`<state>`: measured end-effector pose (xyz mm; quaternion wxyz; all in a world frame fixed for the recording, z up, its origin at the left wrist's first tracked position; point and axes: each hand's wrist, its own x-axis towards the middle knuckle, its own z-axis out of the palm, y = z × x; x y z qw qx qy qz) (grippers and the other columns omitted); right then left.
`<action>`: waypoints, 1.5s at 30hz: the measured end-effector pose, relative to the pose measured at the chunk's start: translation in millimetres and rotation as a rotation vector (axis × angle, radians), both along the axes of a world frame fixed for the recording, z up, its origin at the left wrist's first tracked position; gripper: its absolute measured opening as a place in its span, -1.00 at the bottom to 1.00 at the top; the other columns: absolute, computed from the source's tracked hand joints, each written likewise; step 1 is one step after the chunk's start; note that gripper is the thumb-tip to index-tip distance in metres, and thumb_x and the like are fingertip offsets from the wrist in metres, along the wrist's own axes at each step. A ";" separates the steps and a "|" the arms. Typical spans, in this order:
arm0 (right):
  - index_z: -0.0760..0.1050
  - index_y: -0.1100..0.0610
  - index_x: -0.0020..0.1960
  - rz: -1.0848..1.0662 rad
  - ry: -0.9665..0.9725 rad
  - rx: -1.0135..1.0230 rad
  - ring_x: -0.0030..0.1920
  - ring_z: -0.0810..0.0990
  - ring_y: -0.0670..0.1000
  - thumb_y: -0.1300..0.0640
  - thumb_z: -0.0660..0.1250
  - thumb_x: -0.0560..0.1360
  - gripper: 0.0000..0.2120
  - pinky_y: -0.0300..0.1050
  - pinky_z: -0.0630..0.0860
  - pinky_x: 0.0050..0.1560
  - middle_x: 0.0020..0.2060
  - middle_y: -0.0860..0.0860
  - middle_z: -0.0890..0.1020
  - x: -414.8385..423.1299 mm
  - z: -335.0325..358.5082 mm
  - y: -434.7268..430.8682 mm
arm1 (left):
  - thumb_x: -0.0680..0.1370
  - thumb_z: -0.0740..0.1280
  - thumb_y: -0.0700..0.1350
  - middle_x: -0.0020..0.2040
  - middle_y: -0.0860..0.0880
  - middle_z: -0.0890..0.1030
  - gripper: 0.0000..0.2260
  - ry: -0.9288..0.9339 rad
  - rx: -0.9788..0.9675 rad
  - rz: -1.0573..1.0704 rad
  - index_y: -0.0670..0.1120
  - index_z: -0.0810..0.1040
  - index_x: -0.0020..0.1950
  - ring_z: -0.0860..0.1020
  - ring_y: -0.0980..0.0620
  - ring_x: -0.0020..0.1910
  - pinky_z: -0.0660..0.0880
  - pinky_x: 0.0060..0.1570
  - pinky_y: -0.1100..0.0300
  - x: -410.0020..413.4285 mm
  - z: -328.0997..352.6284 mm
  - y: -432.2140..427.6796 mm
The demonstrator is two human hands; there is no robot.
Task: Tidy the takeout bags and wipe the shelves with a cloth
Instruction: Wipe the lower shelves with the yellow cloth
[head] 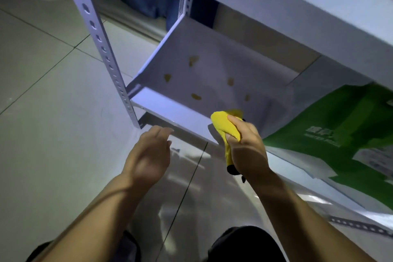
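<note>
The yellow cloth (223, 122) sat bunched in the right hand (246, 149), fingers and thumb curled tight round it, right at the front lip of the low shelf (170, 108). It looked soft, light and floppy (a tail of it hung below the palm), so a full-fist hold round the middle probably suited it, leaving a wad ahead of the knuckles for scrubbing. Yellowish stains (196, 97) dotted the shelf just beyond, not yet wiped. The left hand (148, 155) hovered spread and relaxed, holding nothing, near the shelf edge. A green bag (331, 121) lay slumped on the shelf's right side, thin and crumply by the look of it. A perforated post (100, 38) stood to the left.
</note>
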<state>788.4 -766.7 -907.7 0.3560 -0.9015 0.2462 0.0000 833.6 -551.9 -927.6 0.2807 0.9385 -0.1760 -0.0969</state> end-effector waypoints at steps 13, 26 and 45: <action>0.10 -0.15 0.45 -0.240 0.214 -0.550 0.22 0.28 0.26 0.00 0.19 0.54 -0.48 0.11 0.31 0.08 0.45 0.07 0.03 54.6 -99.5 -21.3 | 0.54 0.26 0.01 0.28 -0.09 0.42 -0.72 -0.207 0.183 -0.176 -0.09 0.52 0.19 0.27 -0.11 0.31 0.21 0.27 0.09 92.7 -76.0 -10.3; 0.12 -0.33 0.39 0.363 0.071 -0.597 0.16 0.28 0.19 -0.06 0.07 0.59 -0.60 0.06 0.30 0.13 0.50 -0.10 0.01 136.5 -92.9 33.6 | 0.57 0.20 -0.09 0.38 -0.03 0.39 -0.74 -0.173 0.021 -0.202 -0.10 0.51 0.21 0.28 -0.03 0.39 0.23 0.28 0.20 88.3 -83.1 8.4; 0.33 -0.27 0.34 0.598 -0.152 -0.522 0.07 0.42 0.25 -0.04 0.15 0.50 -0.59 0.12 0.41 0.05 0.42 -0.03 0.34 82.0 -95.0 -13.3 | 0.57 0.18 -0.04 0.25 -0.02 0.45 -0.77 -0.156 0.007 -0.129 -0.06 0.55 0.14 0.32 -0.03 0.27 0.31 0.16 0.19 101.3 -76.0 3.5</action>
